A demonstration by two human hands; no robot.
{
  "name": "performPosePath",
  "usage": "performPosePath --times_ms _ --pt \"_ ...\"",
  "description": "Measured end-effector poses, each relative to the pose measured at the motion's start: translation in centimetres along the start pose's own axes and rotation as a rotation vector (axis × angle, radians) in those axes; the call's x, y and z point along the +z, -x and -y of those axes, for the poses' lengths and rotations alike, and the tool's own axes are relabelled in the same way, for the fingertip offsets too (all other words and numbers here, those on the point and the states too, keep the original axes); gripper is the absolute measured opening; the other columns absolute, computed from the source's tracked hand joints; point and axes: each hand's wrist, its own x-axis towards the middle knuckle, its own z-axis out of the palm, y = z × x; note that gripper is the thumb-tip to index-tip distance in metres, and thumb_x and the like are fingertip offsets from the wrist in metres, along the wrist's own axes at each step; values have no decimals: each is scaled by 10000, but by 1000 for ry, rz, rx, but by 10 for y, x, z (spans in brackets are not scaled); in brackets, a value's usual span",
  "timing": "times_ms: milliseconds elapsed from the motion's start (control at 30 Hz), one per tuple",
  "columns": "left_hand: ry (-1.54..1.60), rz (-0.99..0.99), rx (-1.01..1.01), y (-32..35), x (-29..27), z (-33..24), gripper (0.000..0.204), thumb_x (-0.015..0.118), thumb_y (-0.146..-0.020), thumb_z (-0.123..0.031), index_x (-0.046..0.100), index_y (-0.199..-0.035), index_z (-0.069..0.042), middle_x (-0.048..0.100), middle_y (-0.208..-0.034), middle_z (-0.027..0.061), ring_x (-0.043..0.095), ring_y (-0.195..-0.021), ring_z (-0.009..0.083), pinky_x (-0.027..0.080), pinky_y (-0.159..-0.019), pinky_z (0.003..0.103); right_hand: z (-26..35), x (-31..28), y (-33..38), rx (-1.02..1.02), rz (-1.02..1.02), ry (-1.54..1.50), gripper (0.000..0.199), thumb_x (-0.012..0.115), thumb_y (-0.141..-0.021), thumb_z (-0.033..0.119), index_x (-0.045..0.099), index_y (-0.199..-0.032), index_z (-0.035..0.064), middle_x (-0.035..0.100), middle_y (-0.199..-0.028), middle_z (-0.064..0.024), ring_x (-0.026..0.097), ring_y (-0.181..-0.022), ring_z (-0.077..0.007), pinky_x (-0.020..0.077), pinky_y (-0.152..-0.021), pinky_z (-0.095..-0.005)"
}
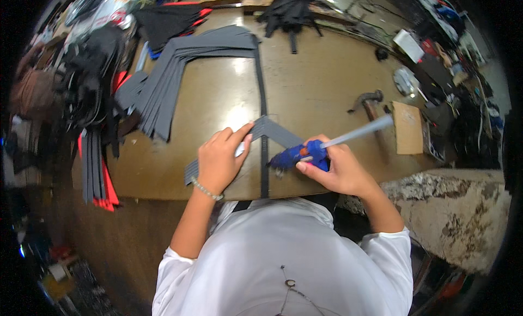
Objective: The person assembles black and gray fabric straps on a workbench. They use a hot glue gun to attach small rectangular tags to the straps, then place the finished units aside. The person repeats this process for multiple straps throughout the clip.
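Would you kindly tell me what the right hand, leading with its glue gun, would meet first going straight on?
Probably the black strip, just beyond the glue gun; depth is unclear.

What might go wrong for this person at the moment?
The blue glue gun's tip sits close to the black strap and, if hot, could drip where it isn't wanted.
The left hand is near that tip, so a slip might burn it.
The long glue stick juts out behind the right hand toward the hammer and might knock it.
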Motion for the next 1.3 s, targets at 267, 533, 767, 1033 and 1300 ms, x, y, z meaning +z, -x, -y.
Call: performPosePath --times_ms 267,533,767,1033,1300 --pt "-16 -33 51 -5 2 -5 228 670 -869 -193 714 -1091 -172 509 -684 60 545 -615 220 447 -557 343 -137 -112 52 556 -1315 349 503 621 -916 471 630 -972 -29 691 -883 -205 672 -829 -345 498 -748 -393" --pt "8 49 -23 -5 -1 -6 245 665 -877 -179 703 -1118 -158 538 -706 87 558 -644 247 457 -593 359 -77 -117 107 698 -609 485 497 508 -973 431 662 -901 -36 643 -780 -262 631 -690 -408 482 -650 -458" --pt "-25 17 21 -6 1 -5 225 667 -877 -172 716 -1096 -156 500 -680 68 532 -618 233 444 -582 354 -82 -172 -30 392 -850 814 239 604 -915 175 664 -1037 -23 674 -967 -239 668 -876 -355 508 -775 -404" --pt "23 34 7 -5 2 -5 257 658 -884 -165 702 -1135 -139 531 -709 90 553 -649 261 445 -596 375 -35 -273 105 478 -1057 701 274 613 -914 185 668 -1097 -12 702 -875 -156 682 -764 -191 529 -713 -332" --pt "14 60 7 -3 0 -4 255 640 -896 -162 694 -1144 -138 529 -718 104 556 -665 280 449 -609 385 -214 -292 114 903 -775 127 119 659 -848 67 662 -925 -23 648 -732 -69 659 -623 -159 559 -591 -294"
